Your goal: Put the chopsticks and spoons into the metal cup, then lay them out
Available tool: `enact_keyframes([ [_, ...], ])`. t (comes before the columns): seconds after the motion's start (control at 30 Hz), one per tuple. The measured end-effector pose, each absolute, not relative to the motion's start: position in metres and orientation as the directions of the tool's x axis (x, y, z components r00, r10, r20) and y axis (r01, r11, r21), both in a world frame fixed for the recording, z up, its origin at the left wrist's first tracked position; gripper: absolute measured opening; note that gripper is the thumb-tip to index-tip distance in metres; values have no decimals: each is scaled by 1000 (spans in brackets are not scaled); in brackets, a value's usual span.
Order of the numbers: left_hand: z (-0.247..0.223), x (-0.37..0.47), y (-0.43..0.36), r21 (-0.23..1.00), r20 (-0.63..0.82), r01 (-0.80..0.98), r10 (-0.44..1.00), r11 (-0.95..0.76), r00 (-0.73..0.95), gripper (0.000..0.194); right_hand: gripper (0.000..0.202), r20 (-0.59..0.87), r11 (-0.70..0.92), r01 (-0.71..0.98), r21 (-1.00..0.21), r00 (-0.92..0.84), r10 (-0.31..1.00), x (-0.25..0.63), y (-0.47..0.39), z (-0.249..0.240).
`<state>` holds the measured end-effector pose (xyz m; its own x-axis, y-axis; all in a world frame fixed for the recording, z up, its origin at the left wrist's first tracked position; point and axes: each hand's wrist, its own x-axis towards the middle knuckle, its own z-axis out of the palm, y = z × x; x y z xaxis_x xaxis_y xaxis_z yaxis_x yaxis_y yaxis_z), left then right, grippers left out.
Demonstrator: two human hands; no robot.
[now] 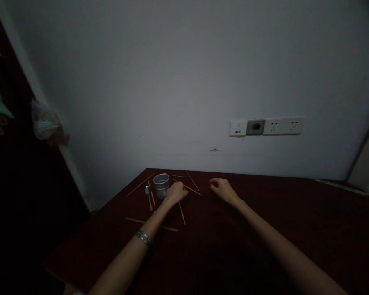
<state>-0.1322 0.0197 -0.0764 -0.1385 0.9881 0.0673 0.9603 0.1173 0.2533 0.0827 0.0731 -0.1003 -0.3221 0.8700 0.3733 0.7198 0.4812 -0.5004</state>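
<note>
- Left hand: curled beside the metal cup; its grip is hidden.
- Right hand: loosely curled, well apart from the cup; whether anything is grasped cannot be told.
- Spoon and thin sticks: scattered around the cup on the worktop.

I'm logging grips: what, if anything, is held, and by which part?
Left hand: can't be told, its fingertips hidden beside the metal cup. Right hand: nothing visible held.

Wall sockets, plastic bag, pale wall
</note>
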Motion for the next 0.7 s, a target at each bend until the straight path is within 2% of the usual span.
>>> enact_keyframes([
  [0.13,-80,-140,10,231,-5,965,992,124,-126,23,29,337,504,715,-484,-380,862,57,83,-109],
  [0.33,-102,-137,-5,49,64,988,987,147,-150,29,27,265,507,724,-468,-432,862,17,95,-115],
  [0.7,-116,-137,-9,-7,96,990,985,144,-143,25,25,233,484,759,-436,-424,875,-13,108,-126],
])
